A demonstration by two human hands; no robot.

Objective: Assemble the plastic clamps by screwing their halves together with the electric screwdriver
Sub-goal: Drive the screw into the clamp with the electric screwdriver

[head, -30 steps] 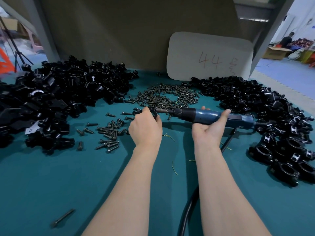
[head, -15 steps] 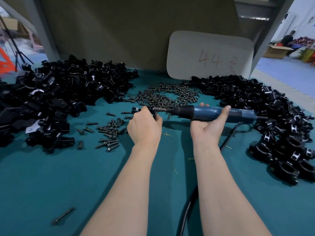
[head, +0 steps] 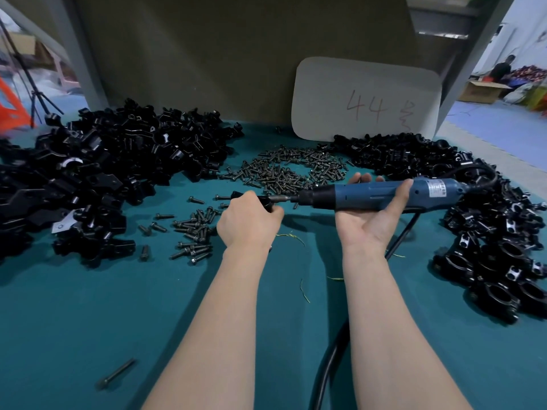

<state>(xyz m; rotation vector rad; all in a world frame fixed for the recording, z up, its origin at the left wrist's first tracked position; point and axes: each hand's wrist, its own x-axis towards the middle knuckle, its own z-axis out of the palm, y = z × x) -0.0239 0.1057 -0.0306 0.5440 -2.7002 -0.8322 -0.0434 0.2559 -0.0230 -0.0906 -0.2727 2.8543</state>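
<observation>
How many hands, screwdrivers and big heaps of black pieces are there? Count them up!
Hands: 2, left hand gripping a clamp and right hand
Electric screwdriver: 1
Heaps of black clamp pieces: 2, left heap and right heap
Total: 5

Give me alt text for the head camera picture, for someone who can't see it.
A person's left hand grips a black clamp while the right hand holds a blue electric screwdriver, its bit against the clamp. Loose screws lie on the green table between a left pile and a right pile of clamp parts.
</observation>
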